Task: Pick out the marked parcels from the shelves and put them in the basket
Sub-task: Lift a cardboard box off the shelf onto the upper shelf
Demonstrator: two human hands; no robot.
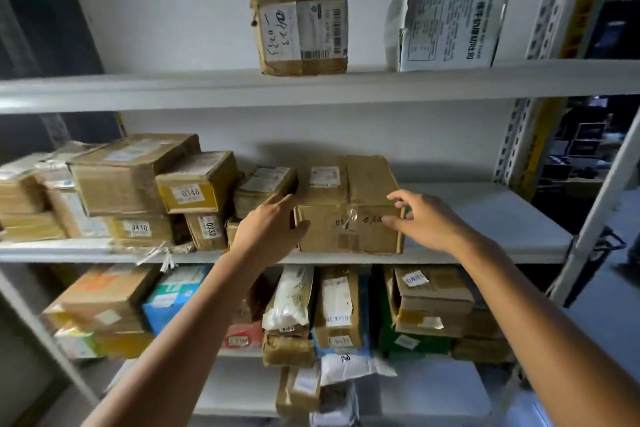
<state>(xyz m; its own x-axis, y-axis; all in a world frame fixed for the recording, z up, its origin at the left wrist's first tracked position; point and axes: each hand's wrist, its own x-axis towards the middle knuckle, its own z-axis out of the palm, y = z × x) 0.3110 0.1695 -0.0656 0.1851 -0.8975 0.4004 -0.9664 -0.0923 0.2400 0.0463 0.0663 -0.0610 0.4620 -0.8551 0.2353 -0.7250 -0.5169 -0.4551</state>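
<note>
Left hand (pixel 268 229), right hand (pixel 427 222) flanking box (pixel 346 234) edges; shelf (pixel 485 215) open rightward

Left hand (pixel 270 230) touching left side of cardboard box (pixel 346 204), right hand (pixel 427 222) at its right corner, middle shelf (pixel 485 215)

Brown cardboard parcel (pixel 349 218) upright on the middle shelf (pixel 485 218), near its front edge; tape across the top; handwritten numbers on front.

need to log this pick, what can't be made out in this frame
Head view:
Basket: outside the frame.
Handwritten number on the cardboard box: partly covered by the right hand and tape glare.
Parcel behind the left hand: label hidden.
Lower shelf parcels: labels blurred, too small.
</note>
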